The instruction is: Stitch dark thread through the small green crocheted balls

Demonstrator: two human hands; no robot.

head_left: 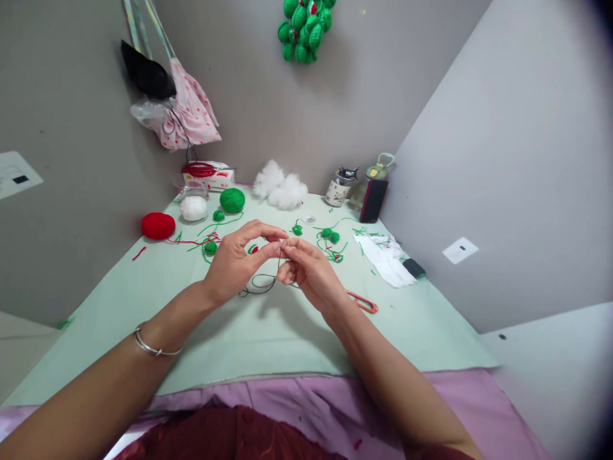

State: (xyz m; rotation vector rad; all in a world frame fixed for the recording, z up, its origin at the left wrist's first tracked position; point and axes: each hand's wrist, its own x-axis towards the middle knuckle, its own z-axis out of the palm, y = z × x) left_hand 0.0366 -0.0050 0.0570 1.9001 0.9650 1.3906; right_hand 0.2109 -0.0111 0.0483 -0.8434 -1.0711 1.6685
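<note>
Left hand [237, 260] and right hand [310, 273] raised above pale green cloth [268, 338], fingertips met at centre. Dark thread [262, 285] pinched between left thumb and forefinger, loop hung down to cloth between wrists. Right fingers drawn narrow at same spot; item held there too small to tell. Red snips [363, 301] laid just beside right wrist. Red yarn ball [158, 225] and green yarn ball [232, 200] set well apart behind.
</note>
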